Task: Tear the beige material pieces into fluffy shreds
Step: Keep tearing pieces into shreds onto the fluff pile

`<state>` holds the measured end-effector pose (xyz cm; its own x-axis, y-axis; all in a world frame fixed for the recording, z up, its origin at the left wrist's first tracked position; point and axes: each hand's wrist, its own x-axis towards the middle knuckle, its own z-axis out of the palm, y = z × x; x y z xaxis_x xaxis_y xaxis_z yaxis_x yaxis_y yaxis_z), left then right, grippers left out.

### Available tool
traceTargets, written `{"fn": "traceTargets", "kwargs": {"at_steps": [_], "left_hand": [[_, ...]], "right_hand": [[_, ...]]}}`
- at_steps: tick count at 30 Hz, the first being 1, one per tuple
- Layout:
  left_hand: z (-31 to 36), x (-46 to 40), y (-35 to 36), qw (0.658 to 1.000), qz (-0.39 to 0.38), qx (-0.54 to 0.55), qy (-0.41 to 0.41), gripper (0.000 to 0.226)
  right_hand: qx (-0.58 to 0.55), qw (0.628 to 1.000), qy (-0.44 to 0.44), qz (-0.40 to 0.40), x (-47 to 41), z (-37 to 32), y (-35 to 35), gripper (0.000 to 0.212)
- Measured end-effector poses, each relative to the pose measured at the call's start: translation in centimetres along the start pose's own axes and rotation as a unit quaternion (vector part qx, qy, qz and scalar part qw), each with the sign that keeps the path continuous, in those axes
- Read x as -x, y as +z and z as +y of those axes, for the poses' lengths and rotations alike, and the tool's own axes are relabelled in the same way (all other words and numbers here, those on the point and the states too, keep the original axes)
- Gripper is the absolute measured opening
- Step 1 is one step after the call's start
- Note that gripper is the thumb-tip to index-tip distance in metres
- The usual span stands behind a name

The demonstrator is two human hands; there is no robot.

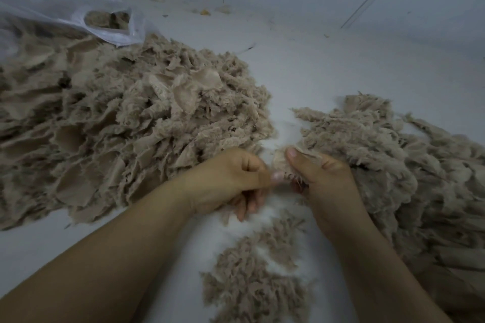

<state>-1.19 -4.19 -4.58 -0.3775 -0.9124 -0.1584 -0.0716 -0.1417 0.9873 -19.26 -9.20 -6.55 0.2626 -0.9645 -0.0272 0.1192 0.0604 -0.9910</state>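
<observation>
A: What do the hands do?

B: Both grip one small beige piece (282,165) betw. them, above the pale floor (328,65). Left hand (231,181) has fingers curled, thumb and forefinger pinch the piece's left edge. Right hand (322,181) has the thumb pressed on top of the piece, other fingers closed under it.

A: And the rest of the material?

B: Big pile of untorn pieces (118,126) on the left, w/ a clear plastic bag (78,13) behind it. Another heap (406,165) on the right, touching the right hand. Fluffy shreds (257,278) lie near the person, betw. the forearms.
</observation>
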Motion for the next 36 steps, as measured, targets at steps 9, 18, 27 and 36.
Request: {"fn": "traceTargets", "kwargs": {"at_steps": [9, 18, 27, 36], "left_hand": [[-0.7, -1.5, 1.8, 0.954, 0.267, 0.069, 0.114, 0.02], [0.1, -1.7, 0.7, 0.928, 0.35, -0.055, 0.116, 0.025], [0.5, -2.7, 0.5, 0.87, 0.471, -0.043, 0.143, 0.009], [-0.9, -3.1, 2.5, 0.796, 0.389, -0.396, 0.242, 0.036]], "right_hand": [[0.002, 0.998, 0.039, 0.057, -0.1, -0.2, 0.3, 0.038], [0.009, 0.998, 0.029, 0.046, -0.2, 0.4, 0.0, 0.05], [-0.056, 0.996, 0.028, 0.06, -0.3, 0.0, 0.3, 0.05], [-0.155, 0.982, 0.05, 0.101, -0.8, -0.2, -0.1, 0.045]]}}
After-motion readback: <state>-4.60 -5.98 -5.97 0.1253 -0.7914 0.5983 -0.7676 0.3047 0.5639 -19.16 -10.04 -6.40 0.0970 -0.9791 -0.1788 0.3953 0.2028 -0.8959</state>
